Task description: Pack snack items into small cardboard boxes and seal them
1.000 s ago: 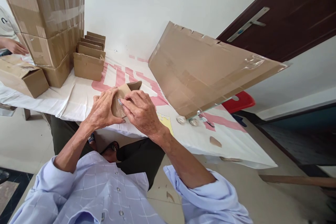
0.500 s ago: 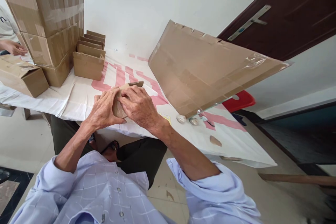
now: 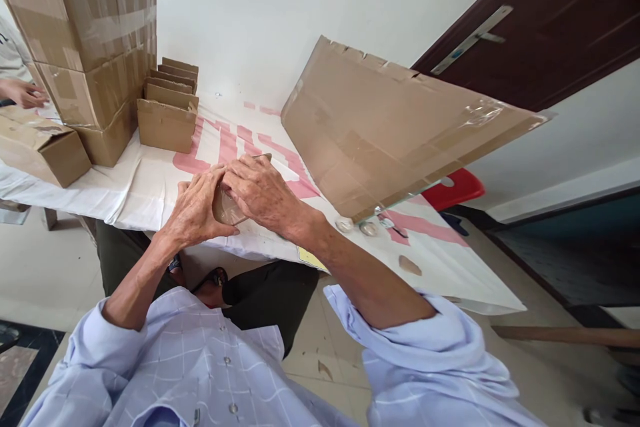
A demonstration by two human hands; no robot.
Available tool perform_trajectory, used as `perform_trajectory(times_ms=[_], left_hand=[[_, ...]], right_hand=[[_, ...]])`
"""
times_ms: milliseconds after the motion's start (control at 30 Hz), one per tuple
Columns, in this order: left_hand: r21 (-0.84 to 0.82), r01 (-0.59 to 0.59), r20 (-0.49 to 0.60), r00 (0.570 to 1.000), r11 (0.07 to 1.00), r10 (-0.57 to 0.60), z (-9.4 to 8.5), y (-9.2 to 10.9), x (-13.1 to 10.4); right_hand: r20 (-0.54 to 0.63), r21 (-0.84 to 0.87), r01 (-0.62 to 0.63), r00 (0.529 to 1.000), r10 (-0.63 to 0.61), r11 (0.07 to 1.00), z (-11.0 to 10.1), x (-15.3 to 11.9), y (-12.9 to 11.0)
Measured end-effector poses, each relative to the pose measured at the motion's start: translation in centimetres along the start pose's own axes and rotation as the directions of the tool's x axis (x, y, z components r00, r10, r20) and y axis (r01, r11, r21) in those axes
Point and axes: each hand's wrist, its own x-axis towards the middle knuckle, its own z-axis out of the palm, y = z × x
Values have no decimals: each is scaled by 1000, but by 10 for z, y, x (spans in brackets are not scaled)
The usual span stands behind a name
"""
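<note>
- Now, at the far left, another person's hand point(image 3: 23, 92) rests behind the stack of taped cartons point(image 3: 87, 47), as it did a second ago.
- The row of small open boxes point(image 3: 167, 110) on the white cloth-covered table point(image 3: 145, 183) has not moved.
- The left hand point(image 3: 197, 208) is curled around the near side of the small cardboard piece point(image 3: 226, 207), thumb underneath, in the same place as before.
- The cardboard piece sits at the table's near edge between both hands; earlier its upper flap and a small pale tag showed, now they are mostly covered.
- The right hand point(image 3: 260, 190) has slid leftward over the piece, fingers closed down on its top, forearm more raised.
- The large flattened carton point(image 3: 390, 127) leans unchanged.
</note>
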Motion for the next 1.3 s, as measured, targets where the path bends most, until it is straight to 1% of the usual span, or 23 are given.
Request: perform_trajectory(times_ms=[100, 167, 200, 267, 300, 367, 467, 567, 633, 667, 733, 767, 800, 833, 867, 967, 1000, 1067, 1167, 1233, 1300], left_hand=[[3, 10, 6, 1000, 1000, -10, -2, 1, 0], [4, 15, 2, 1000, 1000, -15, -3, 1, -1], [6, 17, 1, 1000, 1000, -17, -3, 0, -2], [12, 20, 0, 1000, 1000, -20, -4, -3, -3], [14, 18, -1, 1000, 1000, -18, -5, -6, -3], [10, 12, -9, 1000, 1000, -12, -9, -13, -5], [-20, 26, -36, 999, 999, -26, -25, -28, -11], [-37, 72, -36, 997, 997, -73, -45, -52, -20], [-51, 105, -28, 994, 993, -106, -56, -70, -26], [-64, 129, -19, 991, 990, -130, -60, -77, -30], [-116, 190, 4, 982, 975, -191, -65, -88, -36], [-151, 211, 8, 977, 966, -212, -66, -91, -37], [-190, 228, 10, 973, 955, -231, -67, -92, -38], [-227, 243, 18, 969, 943, -246, -67, -93, -38], [-260, 258, 26, 965, 930, -261, -67, -92, -38], [-305, 304, 22, 950, 903, -312, -63, -96, -35], [-312, 314, 3, 944, 897, -330, -61, -100, -34], [-345, 322, -70, 928, 882, -366, -57, -112, -34], [-412, 338, -152, 890, 846, -430, -51, -131, -35], [-436, 350, -167, 874, 829, -456, -49, -139, -36], [-452, 341, -179, 870, 824, -459, -48, -143, -37]], right_hand=[[12, 47, 21, 1000, -22, 999, 1, 2, 2], [-17, 136, 27, 1000, -25, 990, -2, 1, 1], [-48, 202, 21, 999, -11, 979, -5, 0, 0], [-140, 348, -11, 988, 63, 937, -14, -5, 0], [-188, 410, -32, 975, 119, 911, -19, -10, 1], [-261, 494, -90, 933, 246, 865, -31, -24, 10], [-290, 549, -231, 848, 443, 803, -40, -60, 41], [-233, 567, -424, 740, 631, 706, -31, -118, 87], [-153, 568, -551, 659, 737, 611, -17, -162, 114], [-104, 570, -612, 608, 787, 548, -8, -183, 125], [4, 557, -718, 506, 863, 419, 12, -219, 141], [48, 538, -757, 467, 883, 371, 23, -234, 146], [83, 513, -787, 443, 893, 343, 34, -245, 149], [110, 484, -809, 433, 895, 332, 44, -254, 151], [131, 459, -824, 433, 892, 333, 54, -260, 153], [171, 418, -837, 455, 874, 353, 79, -268, 159], [180, 412, -838, 459, 870, 357, 86, -268, 162], [196, 388, -844, 468, 862, 370, 99, -266, 171], [220, 342, -854, 479, 850, 393, 116, -263, 185], [237, 307, -857, 489, 839, 413, 126, -263, 194], [252, 271, -858, 500, 829, 436, 134, -264, 200]])
